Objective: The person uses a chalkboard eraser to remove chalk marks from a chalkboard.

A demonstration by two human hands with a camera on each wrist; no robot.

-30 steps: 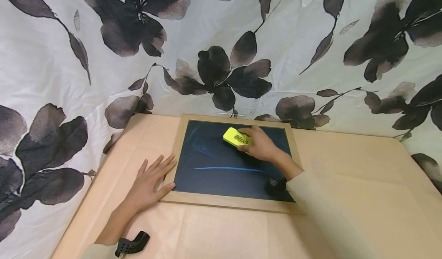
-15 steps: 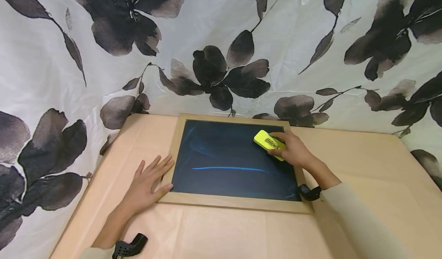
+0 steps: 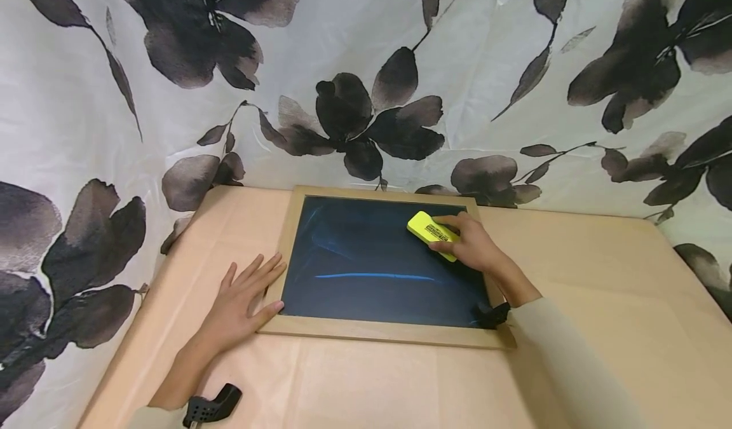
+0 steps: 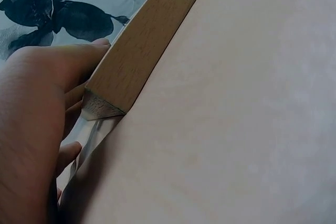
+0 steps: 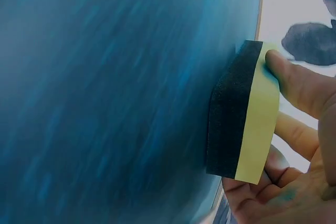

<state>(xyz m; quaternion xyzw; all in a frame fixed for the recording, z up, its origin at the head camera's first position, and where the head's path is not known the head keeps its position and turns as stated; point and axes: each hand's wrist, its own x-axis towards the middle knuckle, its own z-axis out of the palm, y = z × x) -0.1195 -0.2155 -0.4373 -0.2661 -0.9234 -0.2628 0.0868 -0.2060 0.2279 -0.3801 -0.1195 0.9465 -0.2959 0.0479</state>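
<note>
A wood-framed chalkboard (image 3: 366, 302) lies on the table, with a blue chalk line (image 3: 374, 276) across its lower half and faint smears at its upper left. My right hand (image 3: 471, 241) grips a yellow board eraser (image 3: 431, 233) by thumb and fingers on the board's upper right. In the right wrist view the eraser's dark felt (image 5: 231, 114) faces the board, and blue dust marks the palm. My left hand (image 3: 237, 308), fingers spread, rests on the board's left frame edge. The left wrist view shows the wooden frame (image 4: 142, 45) beside that hand (image 4: 37, 98).
A pale wood-toned table surface (image 3: 366, 384) surrounds the board. Behind and to the left hangs a white cloth (image 3: 492, 67) printed with dark flowers. Black wrist cameras sit on both wrists, the left one (image 3: 213, 407) over the table and the right one (image 3: 492, 316) over the board's lower right corner.
My right hand has carried the eraser from the board's upper middle to the right, then slightly back left. The chalk line looks the same and the left hand stays on the frame.
</note>
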